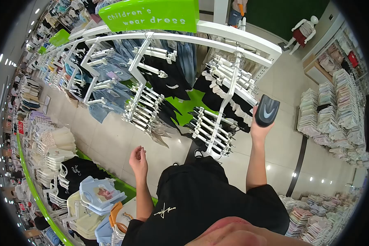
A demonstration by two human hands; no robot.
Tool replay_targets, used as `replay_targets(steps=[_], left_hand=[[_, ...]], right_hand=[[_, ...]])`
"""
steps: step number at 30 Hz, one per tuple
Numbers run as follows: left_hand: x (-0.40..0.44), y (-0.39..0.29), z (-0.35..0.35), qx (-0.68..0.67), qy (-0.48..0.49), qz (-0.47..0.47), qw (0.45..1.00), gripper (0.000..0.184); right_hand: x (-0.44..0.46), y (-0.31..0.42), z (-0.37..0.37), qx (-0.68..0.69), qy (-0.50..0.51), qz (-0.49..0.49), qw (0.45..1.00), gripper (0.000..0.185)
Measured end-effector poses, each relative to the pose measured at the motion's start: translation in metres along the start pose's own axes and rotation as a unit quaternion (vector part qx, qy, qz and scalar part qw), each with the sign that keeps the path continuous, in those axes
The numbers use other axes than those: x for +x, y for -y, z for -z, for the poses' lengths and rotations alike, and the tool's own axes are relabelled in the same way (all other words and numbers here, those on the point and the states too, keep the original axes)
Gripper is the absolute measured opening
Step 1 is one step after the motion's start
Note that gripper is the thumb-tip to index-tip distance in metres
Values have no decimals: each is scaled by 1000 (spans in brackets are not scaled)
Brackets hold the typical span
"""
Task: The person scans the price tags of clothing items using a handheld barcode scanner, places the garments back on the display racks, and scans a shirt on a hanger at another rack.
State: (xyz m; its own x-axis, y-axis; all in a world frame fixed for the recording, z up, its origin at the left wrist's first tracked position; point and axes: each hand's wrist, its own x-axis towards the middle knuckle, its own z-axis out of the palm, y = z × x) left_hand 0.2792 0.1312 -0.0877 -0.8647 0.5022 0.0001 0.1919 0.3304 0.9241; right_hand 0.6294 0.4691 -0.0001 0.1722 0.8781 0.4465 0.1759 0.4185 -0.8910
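Observation:
My right hand (pixel 258 130) grips a black handheld device (pixel 267 110) with a pale curved mark on its face. Its broad end points up, beside a rack arm of black garments with white ruffles (pixel 238 110); a finger shows at its left edge. My left hand (pixel 139 160) is empty, raised over the floor with its fingers loosely bent and the thumb a little apart. Ahead of it are white clip hangers (pixel 145 105) bearing dark and beige clothes. More clip hangers (pixel 209 133) hang between my two hands.
A white rail with a green sign (pixel 149 16) crosses in front. Denim clothes (pixel 110 92) hang to its left. Tops on hangers (pixel 100 192) stand close at lower left. Hanging pastel clothes (pixel 328 108) fill the right side, and a child mannequin (pixel 304 35) stands at the back.

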Motion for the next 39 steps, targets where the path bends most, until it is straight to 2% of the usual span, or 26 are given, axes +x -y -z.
replay_targets(steps=[4, 8, 9, 13, 17, 20, 25, 27, 30, 33, 34, 37, 39], left_hand=[[8, -11, 1, -18, 12, -8, 1000, 25], [13, -14, 14, -15, 30, -26, 999, 25], [15, -11, 18, -16, 32, -29, 999, 24], [20, 3, 30, -26, 50, -34, 998, 23], [26, 16, 42, -37, 76, -36, 996, 23], [28, 24, 51, -46, 98, -28, 994, 24], [31, 30, 59, -66, 136, -21, 988, 23], [33, 32, 63, -65, 158, -34, 985, 24], [33, 30, 65, -94, 206, -65, 972, 28], [27, 12, 68, -146, 310, -90, 935, 39], [23, -1, 70, -167, 349, -96, 917, 44], [12, -44, 82, -241, 478, -180, 825, 64], [7, -59, 89, -299, 555, -177, 756, 81]], right_hand=[[3, 7, 18, 32, -25, 5, 999, 29], [-6, 28, 38, -14, -26, 34, 999, 27], [-10, 32, 46, -67, -30, 36, 997, 28], [-23, 47, 68, -124, -75, 73, 987, 27], [-39, 66, 94, -173, -142, 58, 973, 24], [-57, 91, 119, -209, -123, 37, 969, 27], [-94, 164, 139, -176, -50, -12, 983, 30], [-115, 195, 139, -149, -39, -26, 988, 34], [-142, 231, 148, -178, 26, -33, 983, 36], [-162, 242, 153, -178, 120, -15, 976, 33], [-168, 246, 142, -140, 147, -32, 979, 33], [-184, 238, 95, -26, 200, -93, 975, 33], [-197, 234, 59, -6, 214, -97, 972, 31]])
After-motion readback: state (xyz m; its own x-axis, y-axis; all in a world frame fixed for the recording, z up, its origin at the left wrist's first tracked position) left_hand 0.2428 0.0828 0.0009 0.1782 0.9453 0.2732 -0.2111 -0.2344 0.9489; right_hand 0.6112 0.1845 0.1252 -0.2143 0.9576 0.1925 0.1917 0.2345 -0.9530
